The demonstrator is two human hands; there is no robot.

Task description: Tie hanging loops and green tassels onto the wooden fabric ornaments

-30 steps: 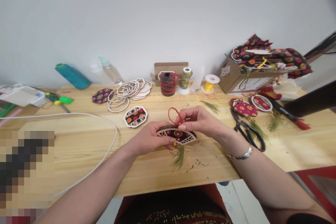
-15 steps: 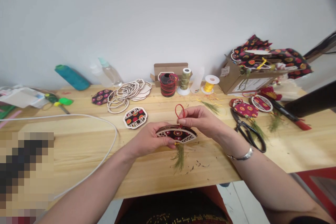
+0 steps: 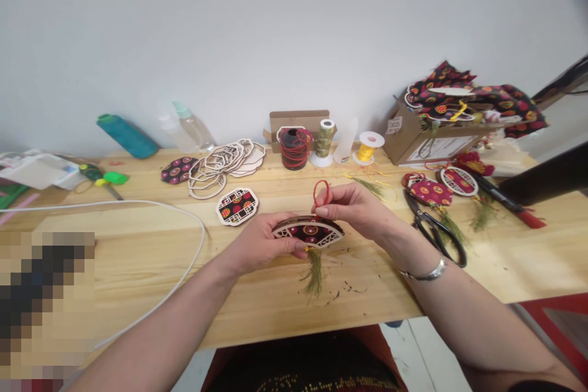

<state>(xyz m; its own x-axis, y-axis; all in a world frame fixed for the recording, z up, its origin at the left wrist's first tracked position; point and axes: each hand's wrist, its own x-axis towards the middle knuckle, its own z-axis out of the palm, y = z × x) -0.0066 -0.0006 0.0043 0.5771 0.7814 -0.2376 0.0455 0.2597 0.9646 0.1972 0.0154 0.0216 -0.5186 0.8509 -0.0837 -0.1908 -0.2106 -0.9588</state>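
My left hand (image 3: 271, 239) is closed on the left end of a fan-shaped ornament (image 3: 311, 231), which has a cut wooden frame over dark patterned fabric. A green tassel (image 3: 314, 275) hangs from its lower edge by a yellow knot. At the top edge, my right hand (image 3: 346, 208) pinches a red cord loop (image 3: 321, 193) between thumb and fingers. The loop stands up above the ornament. Left of my hands an eight-sided framed ornament (image 3: 237, 206) lies flat on the table.
Black scissors (image 3: 436, 229) lie right of my hands, beside finished tasselled ornaments (image 3: 429, 190). Spools of red cord (image 3: 294, 150), green thread (image 3: 324, 142) and yellow cord (image 3: 367, 147) stand at the back. Wooden frames (image 3: 225, 162) are piled left, and a white cable (image 3: 202, 239) curves nearby. A cardboard box (image 3: 404, 135) holds fabric.
The red loop has tilted slightly to the right, with my right fingers shifted a little along with it. My left hand keeps its hold on the ornament, which has barely moved.
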